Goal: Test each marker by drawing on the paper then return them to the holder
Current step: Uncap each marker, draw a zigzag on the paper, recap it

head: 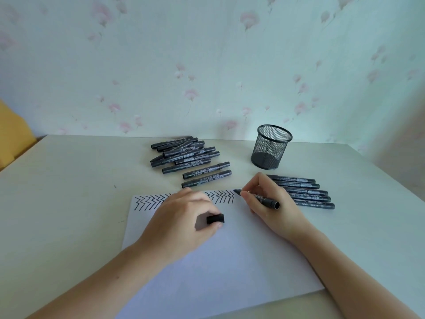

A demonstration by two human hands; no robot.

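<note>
I'd keep my right hand (pixel 264 199) pinching the marker (pixel 257 196), tip at the paper's (pixel 207 261) one-o'clock corner, stroking lightly; left hand (pixel 184 217) grips the cap (pixel 215 218), pinning the sheet

I see a pale table (pixel 69 203) carrying the paper (pixel 218 261); behind the paper, loose markers (pixel 186 155); right-behind, mesh holder (pixel 271 147); right, marker row (pixel 305 192).

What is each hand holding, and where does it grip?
The right hand grips an uncapped marker by its barrel near the tip. The left hand pinches the marker's cap while resting on the paper.
</note>
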